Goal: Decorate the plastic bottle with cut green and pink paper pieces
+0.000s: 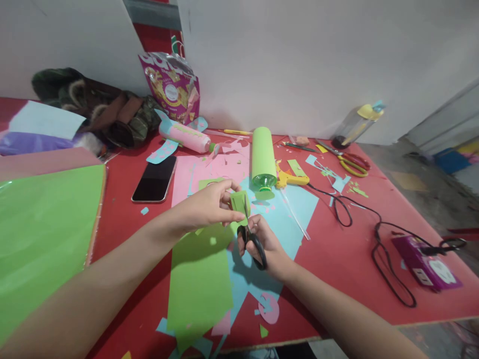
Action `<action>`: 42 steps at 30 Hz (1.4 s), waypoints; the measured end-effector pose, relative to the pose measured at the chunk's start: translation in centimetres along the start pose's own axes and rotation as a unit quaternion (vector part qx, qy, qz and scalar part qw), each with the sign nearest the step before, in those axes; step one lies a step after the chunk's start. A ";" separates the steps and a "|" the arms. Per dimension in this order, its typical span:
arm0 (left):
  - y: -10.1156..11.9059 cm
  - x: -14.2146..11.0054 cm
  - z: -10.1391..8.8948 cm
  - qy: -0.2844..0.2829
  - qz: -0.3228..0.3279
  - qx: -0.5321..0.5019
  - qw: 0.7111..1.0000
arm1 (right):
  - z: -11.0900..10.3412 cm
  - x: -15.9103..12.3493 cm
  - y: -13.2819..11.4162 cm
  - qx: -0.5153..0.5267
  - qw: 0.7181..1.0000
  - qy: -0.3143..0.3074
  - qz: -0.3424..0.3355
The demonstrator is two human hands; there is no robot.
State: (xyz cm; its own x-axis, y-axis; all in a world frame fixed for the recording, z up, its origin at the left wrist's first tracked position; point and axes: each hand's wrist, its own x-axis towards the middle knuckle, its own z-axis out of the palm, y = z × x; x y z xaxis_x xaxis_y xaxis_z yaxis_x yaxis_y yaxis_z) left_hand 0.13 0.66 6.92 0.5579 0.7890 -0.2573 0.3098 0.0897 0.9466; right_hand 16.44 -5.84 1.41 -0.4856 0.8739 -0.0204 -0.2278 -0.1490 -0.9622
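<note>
Between the thumb and fingers of my left hand (pixel 220 203) is a small piece of green paper (pixel 238 203). My right hand (pixel 267 244) has its fingers through the black handles of a pair of scissors (pixel 257 252), whose blades meet the green paper. Under both hands lie a green sheet (pixel 202 284) and a light blue sheet (pixel 284 224). Just beyond them a bottle wrapped in green paper (pixel 263 154) lies on its side, its neck toward me. Right of the bottle rests a yellow glue gun (pixel 294 179) with a clear glue stick near it.
A phone (pixel 155 179) and a pink paper-wrapped bottle (pixel 185 137) lie left. Red and yellow-handled scissors (pixel 352 163), a clear bottle (pixel 357 124), a black cord (pixel 377 222) and a purple box (pixel 426 262) are right. A snack bag (pixel 172 89) stands behind. Paper scraps litter the red table (pixel 337 279).
</note>
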 end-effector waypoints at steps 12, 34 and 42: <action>0.2 0.0 0.2 -0.005 -0.007 0.014 1.000 | -0.2 0.0 0.1 -0.003 1.000 -0.001 -0.001; 0.2 -0.1 0.4 -0.020 -0.002 0.024 1.000 | -0.1 0.0 -0.3 -0.021 1.000 0.001 0.000; 0.3 -0.1 0.4 -0.034 -0.003 0.012 0.999 | 0.2 0.2 -0.7 -0.011 1.000 -0.020 -0.009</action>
State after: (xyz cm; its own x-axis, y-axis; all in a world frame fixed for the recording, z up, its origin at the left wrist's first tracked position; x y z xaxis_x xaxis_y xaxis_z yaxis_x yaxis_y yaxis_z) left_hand 0.46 0.35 7.20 0.6067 0.7454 -0.2763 0.3313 0.0788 0.9402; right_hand 16.33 -5.62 2.13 -0.5150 0.8571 0.0071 -0.2189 -0.1236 -0.9679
